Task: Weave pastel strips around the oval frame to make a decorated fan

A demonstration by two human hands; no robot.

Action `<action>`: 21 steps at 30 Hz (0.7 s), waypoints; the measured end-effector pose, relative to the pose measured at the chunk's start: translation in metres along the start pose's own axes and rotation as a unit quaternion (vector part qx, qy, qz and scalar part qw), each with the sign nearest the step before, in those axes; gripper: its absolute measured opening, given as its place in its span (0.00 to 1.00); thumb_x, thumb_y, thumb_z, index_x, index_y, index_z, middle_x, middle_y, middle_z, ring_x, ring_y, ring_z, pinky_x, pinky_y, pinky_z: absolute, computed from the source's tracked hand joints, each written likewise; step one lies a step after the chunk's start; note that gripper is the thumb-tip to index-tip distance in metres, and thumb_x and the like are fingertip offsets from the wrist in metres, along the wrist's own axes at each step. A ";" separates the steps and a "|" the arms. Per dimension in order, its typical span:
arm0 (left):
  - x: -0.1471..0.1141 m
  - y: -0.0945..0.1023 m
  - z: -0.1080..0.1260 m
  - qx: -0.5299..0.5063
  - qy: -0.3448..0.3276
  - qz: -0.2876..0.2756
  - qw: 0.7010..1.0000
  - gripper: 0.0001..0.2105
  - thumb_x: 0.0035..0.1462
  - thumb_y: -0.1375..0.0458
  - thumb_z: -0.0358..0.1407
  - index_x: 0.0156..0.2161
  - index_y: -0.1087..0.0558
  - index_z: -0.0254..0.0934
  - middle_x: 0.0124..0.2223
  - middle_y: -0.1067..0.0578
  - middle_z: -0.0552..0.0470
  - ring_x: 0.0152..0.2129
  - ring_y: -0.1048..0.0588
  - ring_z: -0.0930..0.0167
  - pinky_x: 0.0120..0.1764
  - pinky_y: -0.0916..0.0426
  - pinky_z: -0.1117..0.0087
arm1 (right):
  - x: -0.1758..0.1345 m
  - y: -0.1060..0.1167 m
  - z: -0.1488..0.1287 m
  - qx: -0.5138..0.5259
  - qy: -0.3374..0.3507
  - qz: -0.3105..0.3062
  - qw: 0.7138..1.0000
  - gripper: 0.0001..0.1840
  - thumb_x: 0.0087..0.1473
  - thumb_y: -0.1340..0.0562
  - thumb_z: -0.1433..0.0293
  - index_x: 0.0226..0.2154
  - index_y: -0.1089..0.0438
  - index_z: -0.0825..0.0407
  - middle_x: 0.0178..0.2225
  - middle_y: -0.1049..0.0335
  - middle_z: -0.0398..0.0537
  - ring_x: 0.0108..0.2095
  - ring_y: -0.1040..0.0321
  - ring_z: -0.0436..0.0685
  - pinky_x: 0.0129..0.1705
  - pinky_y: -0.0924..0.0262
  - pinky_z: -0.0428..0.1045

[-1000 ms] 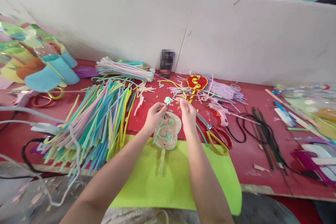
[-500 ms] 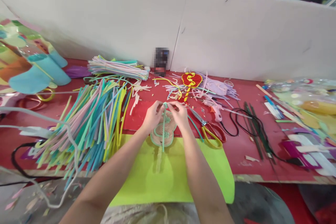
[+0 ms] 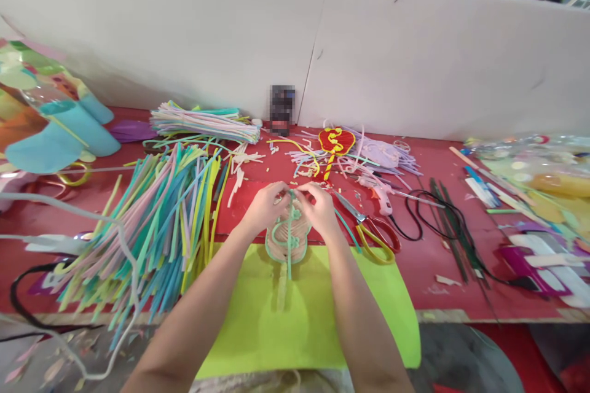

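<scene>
My left hand [image 3: 268, 207] and my right hand [image 3: 318, 206] meet at the middle of the table, fingertips pinched around the upper end of a mint-green pipe cleaner [image 3: 289, 245]. Its free end hangs straight down. Just beneath lies a beige, fan-shaped piece [image 3: 276, 250] edged and decorated with mint-green curls, with a pale handle [image 3: 281, 288] pointing toward me. The handle rests over a bright yellow-green sheet [image 3: 258, 338]. Scissors [image 3: 375, 245] with red and yellow handles lie to the right of my right hand. My fingers partly hide the top of the fan shape.
A big bundle of pastel pipe cleaners [image 3: 161, 215] spreads at left, another bundle [image 3: 205, 121] behind it. A red-and-yellow fan shape [image 3: 336, 141] lies at the back. Right of it are a pink glue gun [image 3: 380, 196], black cable [image 3: 461, 221] and purple-white tool [image 3: 530, 270]. Blue felt boots [image 3: 50, 141] stand far left.
Both hands have dropped slightly toward me, and the pipe cleaner's upper end sits lower, more hidden by my fingers. The view has shifted a little.
</scene>
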State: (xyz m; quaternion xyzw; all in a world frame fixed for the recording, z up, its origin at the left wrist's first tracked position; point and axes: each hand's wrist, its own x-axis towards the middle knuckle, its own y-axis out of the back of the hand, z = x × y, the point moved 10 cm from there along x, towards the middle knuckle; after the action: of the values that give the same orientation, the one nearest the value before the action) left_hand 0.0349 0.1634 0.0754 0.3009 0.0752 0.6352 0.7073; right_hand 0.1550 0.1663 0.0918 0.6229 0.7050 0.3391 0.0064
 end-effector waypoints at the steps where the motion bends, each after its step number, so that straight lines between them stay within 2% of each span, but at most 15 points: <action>1: 0.000 -0.001 -0.001 -0.010 0.004 -0.002 1.000 0.06 0.54 0.50 0.33 0.33 0.32 0.37 0.31 0.28 0.52 0.29 0.30 0.72 0.35 0.37 0.72 | 0.000 0.000 0.000 -0.002 -0.002 0.000 1.000 0.14 0.56 0.47 0.59 0.31 0.32 0.50 0.32 0.32 0.48 0.33 0.35 0.54 0.38 0.41 0.49; 5: 0.001 -0.005 -0.006 -0.045 0.012 -0.010 0.999 0.07 0.55 0.51 0.34 0.35 0.32 0.37 0.33 0.27 0.52 0.30 0.30 0.72 0.36 0.37 0.72 | 0.000 -0.001 0.004 0.003 -0.016 -0.002 1.000 0.14 0.56 0.48 0.59 0.32 0.33 0.50 0.32 0.31 0.47 0.35 0.34 0.54 0.39 0.41 0.48; 11: 0.001 -0.003 -0.013 -0.055 0.018 0.008 0.998 0.06 0.55 0.51 0.33 0.34 0.32 0.36 0.32 0.28 0.53 0.30 0.30 0.74 0.36 0.37 0.73 | -0.001 -0.007 0.005 0.007 -0.011 -0.022 1.000 0.13 0.57 0.49 0.61 0.32 0.35 0.51 0.33 0.31 0.47 0.35 0.34 0.53 0.39 0.42 0.48; 16: 0.001 -0.006 -0.017 -0.069 0.037 0.022 0.997 0.07 0.56 0.52 0.35 0.33 0.33 0.35 0.30 0.29 0.54 0.28 0.32 0.75 0.34 0.38 0.75 | -0.001 -0.004 0.005 0.021 -0.003 -0.002 1.000 0.12 0.58 0.49 0.62 0.33 0.35 0.52 0.33 0.31 0.48 0.35 0.34 0.53 0.40 0.42 0.47; 21: 0.000 -0.016 -0.014 -0.080 0.022 -0.031 0.996 0.07 0.56 0.52 0.35 0.36 0.34 0.36 0.33 0.29 0.53 0.31 0.31 0.74 0.36 0.37 0.73 | -0.001 -0.007 0.006 0.022 0.012 -0.043 0.999 0.11 0.58 0.49 0.64 0.34 0.35 0.51 0.34 0.31 0.49 0.37 0.34 0.54 0.41 0.42 0.48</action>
State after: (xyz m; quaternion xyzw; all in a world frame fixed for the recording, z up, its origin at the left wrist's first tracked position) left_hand 0.0414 0.1674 0.0558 0.2265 0.0492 0.6239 0.7464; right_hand 0.1517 0.1680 0.0831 0.5880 0.7384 0.3303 -0.0008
